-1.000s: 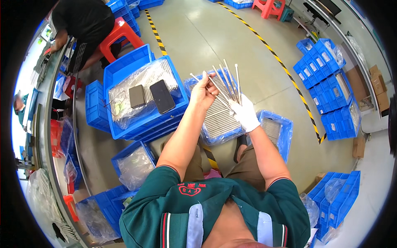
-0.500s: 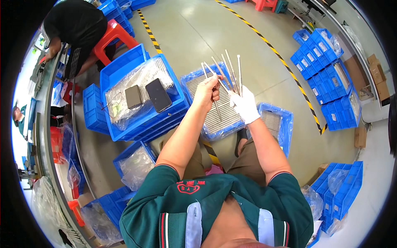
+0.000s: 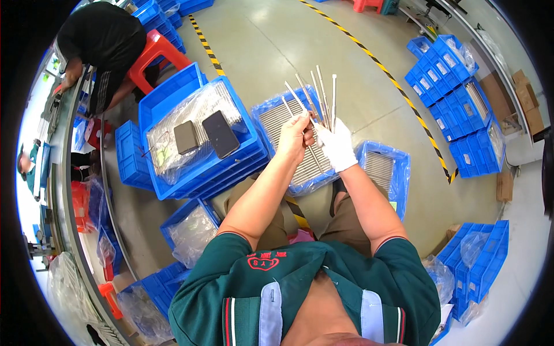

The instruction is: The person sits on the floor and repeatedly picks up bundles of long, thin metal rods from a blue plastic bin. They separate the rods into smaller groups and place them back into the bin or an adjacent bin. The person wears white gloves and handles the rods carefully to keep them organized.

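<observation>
On a grey concrete floor (image 3: pixel 346 52) marked with yellow-black tape, blue plastic crates (image 3: pixel 456 92) are sitting all around, 1 large crate (image 3: pixel 173 104) carrying 2 dark phones on a plastic sheet. The bare left hand (image 3: pixel 295 138) and white-gloved right hand (image 3: pixel 336 145) are clamping their fingers together around a fan of thin metal rods (image 3: pixel 319 98), held above a crate of rods (image 3: pixel 294 167).
</observation>
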The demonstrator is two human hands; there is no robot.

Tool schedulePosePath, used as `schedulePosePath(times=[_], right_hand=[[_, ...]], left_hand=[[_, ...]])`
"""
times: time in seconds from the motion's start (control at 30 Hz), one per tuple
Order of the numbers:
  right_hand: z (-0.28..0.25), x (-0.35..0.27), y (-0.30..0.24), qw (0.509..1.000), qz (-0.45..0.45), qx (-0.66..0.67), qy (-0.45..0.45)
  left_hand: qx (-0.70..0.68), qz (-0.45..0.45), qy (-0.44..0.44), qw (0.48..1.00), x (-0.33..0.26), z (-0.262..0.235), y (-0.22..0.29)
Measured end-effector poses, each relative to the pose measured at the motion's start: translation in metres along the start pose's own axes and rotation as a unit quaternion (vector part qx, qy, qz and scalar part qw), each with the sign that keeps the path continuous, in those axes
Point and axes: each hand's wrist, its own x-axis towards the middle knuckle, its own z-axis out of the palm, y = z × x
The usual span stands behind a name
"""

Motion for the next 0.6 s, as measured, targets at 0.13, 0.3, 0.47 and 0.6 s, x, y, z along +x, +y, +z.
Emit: schedulePosePath(times=[0.13, 0.3, 0.47, 0.6], right_hand=[[0.004, 0.001, 0.004, 0.993, -0.057, -0.096, 0.042], [-0.003, 0.018, 0.005, 0.997, 0.042, -0.004, 0.067], [0.001, 0.019, 0.0, 0.994, 0.019, -0.014, 0.105], [-0.003, 0.013, -0.003, 0.999, 0.033, 0.008, 0.03]], left_hand=[[0.071, 0.006, -0.005, 0.997, 0.001, 0.001, 0.0], [0.112, -0.011, 0.016, 0.993, -0.012, 0.006, -0.022], [0.105, 0.013, 0.019, 0.994, -0.001, 0.002, 0.001], [0.139, 0.005, 0.002, 0.99, -0.001, 0.002, 0.009]])
